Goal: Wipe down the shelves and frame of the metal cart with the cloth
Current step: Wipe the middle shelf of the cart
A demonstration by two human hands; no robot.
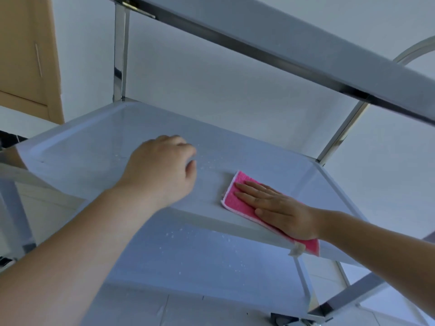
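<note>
The metal cart has three shelves. Its middle shelf (94, 147) fills the centre of the head view, with white specks scattered on it. A pink cloth (235, 196) with a white edge lies flat on this shelf near its front right rim. My right hand (277, 210) presses on the cloth with straight fingers. My left hand (162, 170) hovers over the middle of the shelf, fingers curled downward, holding nothing that I can see. The top shelf (306, 43) runs overhead at the right. The bottom shelf (200, 260) below also carries white specks.
Shiny upright posts stand at the back left (121, 55) and back right (341, 132) corners. A curved handle (414, 49) rises at the far right. A caster (282, 321) shows at the bottom. A wooden door (26, 55) stands left of the white wall.
</note>
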